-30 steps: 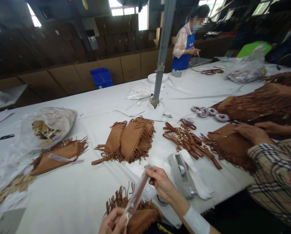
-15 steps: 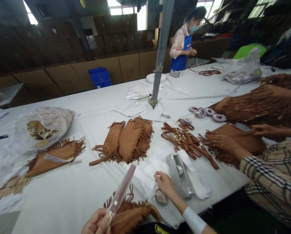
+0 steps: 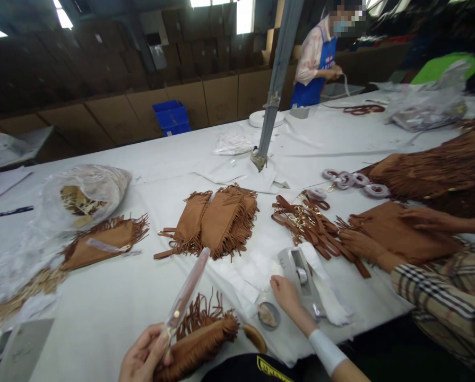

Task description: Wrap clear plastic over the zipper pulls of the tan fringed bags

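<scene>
My left hand [image 3: 145,347] pinches the lower end of a long, flat strap wrapped in clear plastic [image 3: 189,286], tilted upward with a gold stud near its base. Under it lies a brown fringed leather bag [image 3: 201,342], near the table's front edge, partly hidden by my hand. My right hand [image 3: 288,297] is closed, fingertips together just left of a grey tape dispenser [image 3: 307,284]; whatever it may hold is too small to make out. Below that hand stands a small round dish [image 3: 268,315] with beige contents. White padding sheets [image 3: 245,273] lie beyond my right hand.
Fringed brown pieces [image 3: 221,220] lie mid-table, with straps with gold clips [image 3: 304,217] to their right. A co-worker's hands [image 3: 360,246] rest at a brown bag [image 3: 408,233]. A plastic sack [image 3: 102,191] sits left; a metal post [image 3: 275,90] rises from the table.
The view has shifted, so most things sit further right. My right hand has come closer to the tape dispenser. The co-worker's near hand has moved toward the straps; the other now lies flat on the bag.
</scene>
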